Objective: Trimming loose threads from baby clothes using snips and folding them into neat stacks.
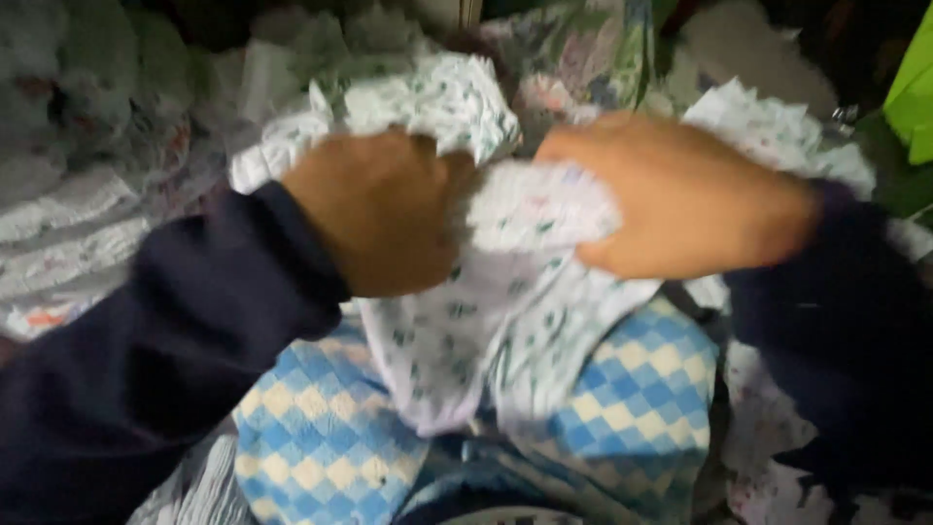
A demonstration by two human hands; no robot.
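Gripping white printed cloth (505, 292) — left hand (379, 214), right hand (680, 199).

White green-speckled cloth (505, 292), blue-checked fabric (330, 428)

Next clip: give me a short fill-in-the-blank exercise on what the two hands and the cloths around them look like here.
1. Both the left hand and the right hand grip one white ____ with small green print.
2. Beneath it lies a quilted cloth checked in cream and ____.
3. Both sleeves are dark ____.
4. At the upper right edge shows a bright ____ object.

Missing words: cloth; blue; navy; green
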